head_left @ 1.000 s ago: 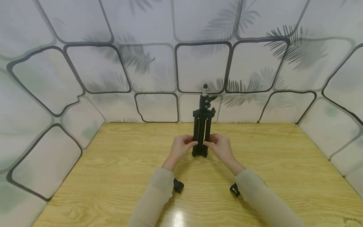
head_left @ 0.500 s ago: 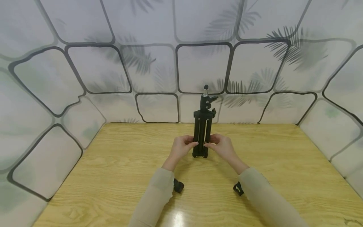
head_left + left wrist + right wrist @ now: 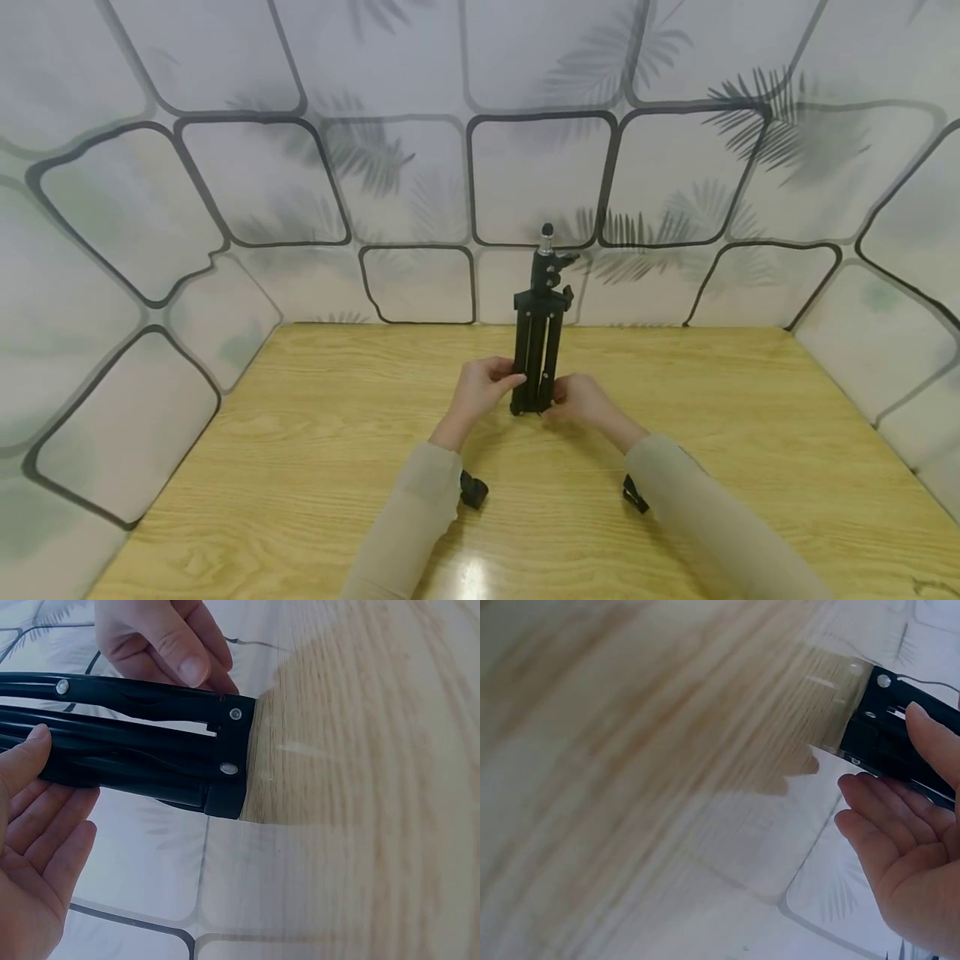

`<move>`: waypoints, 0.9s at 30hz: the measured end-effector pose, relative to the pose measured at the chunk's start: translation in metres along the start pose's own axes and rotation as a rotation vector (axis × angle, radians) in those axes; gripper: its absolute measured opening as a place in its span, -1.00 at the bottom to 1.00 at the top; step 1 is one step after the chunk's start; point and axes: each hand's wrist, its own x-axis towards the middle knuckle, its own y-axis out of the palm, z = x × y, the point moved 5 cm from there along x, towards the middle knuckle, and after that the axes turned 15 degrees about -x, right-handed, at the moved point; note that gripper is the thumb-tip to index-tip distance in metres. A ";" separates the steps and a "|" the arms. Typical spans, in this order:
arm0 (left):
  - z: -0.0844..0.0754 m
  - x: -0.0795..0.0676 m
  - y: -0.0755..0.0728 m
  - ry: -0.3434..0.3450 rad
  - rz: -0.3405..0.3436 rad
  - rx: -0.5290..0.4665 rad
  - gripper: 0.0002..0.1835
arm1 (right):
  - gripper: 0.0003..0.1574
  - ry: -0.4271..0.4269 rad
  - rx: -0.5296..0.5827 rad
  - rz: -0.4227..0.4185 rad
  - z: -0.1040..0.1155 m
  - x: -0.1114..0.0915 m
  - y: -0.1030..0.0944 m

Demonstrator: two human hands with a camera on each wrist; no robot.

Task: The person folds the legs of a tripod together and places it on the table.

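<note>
A folded black light stand, with a silver spigot at its top, stands upright near the back of the table in the head view. My left hand pinches its left side low on the legs; in the left wrist view that thumb lies across a leg. At the lower right my right hand holds the stand near its foot. The right wrist view has the right thumb over the legs and the fingers below them. The backs of the legs are hidden.
A wood-grain table spreads out in front of a patterned backdrop that rises behind and at both sides. Black wrist-worn pieces show under the left sleeve and the right sleeve.
My right hand has slid down the stand from the lower legs to near the foot. The left hand keeps its pinch, and the stand stays in almost the same place.
</note>
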 end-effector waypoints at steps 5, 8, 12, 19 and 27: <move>-0.001 0.001 0.000 -0.012 -0.006 0.015 -0.69 | -0.68 0.023 0.002 0.013 -0.001 0.004 0.005; -0.002 0.001 0.000 -0.019 -0.001 0.023 -0.69 | -0.67 0.022 0.014 0.015 0.000 0.004 0.008; -0.002 0.000 0.000 -0.031 0.007 0.017 -0.70 | -0.71 0.033 0.033 0.005 0.000 0.003 0.009; 0.001 0.000 0.000 -0.032 0.011 0.012 -0.68 | -0.75 0.022 0.005 -0.030 0.002 0.002 0.008; -0.003 0.001 -0.003 -0.015 -0.003 0.012 -0.62 | -0.77 0.050 0.003 -0.022 0.003 0.002 0.006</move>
